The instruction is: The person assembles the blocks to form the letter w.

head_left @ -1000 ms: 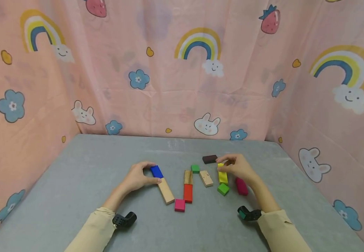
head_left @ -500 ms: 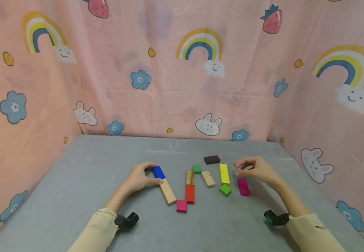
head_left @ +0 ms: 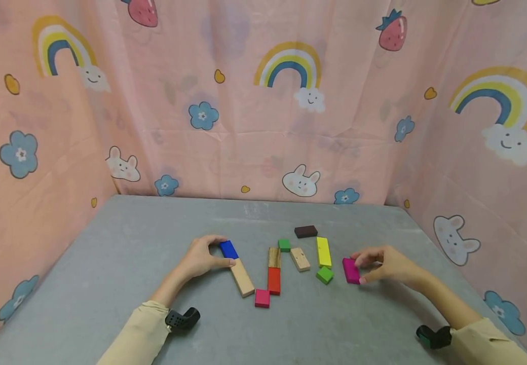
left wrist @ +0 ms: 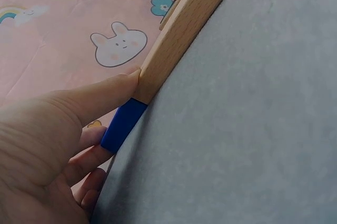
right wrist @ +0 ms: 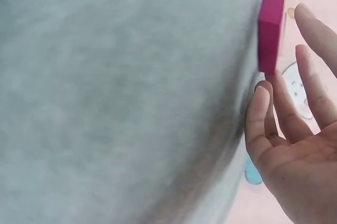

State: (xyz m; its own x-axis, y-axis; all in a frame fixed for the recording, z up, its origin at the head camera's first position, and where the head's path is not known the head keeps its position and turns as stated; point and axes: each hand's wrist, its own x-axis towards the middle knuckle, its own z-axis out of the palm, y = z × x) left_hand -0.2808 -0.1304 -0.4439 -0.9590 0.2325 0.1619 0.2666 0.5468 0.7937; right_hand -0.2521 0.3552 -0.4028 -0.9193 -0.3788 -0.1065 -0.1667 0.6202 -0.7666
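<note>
Beside right grip (head_left: 385, 264), magenta block (head_left: 350, 271)

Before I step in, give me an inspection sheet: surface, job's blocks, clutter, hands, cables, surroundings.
Surface: grey table, no spills seen.
Job's things: blue block end to end with long block; magenta block apart, to the right.
Clutter: untouched grained block, red block, pink block, green block, pale block, yellow block, lime block, brown block.
Hands: left hand holds the blue block and long block; right hand at the magenta block, no firm grip shown.
Cables: nothing seen.
Surroundings: printed pink cloth behind and at both sides.
</note>
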